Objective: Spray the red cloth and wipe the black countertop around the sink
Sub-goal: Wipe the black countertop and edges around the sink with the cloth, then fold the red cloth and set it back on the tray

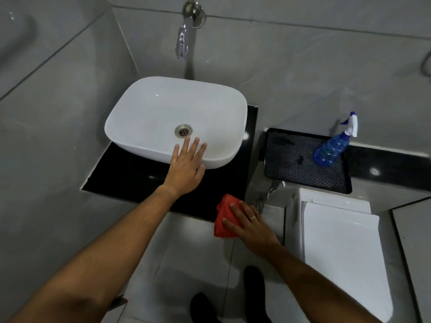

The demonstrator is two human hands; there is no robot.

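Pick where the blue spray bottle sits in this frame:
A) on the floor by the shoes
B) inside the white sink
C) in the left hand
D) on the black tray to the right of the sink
D: the blue spray bottle stands on the black tray's far right corner, apart from both hands and the white sink.

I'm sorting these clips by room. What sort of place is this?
Most likely a bathroom: a white basin on a black countertop, a wall tap above it, grey tiled walls, and what looks like a toilet at right.
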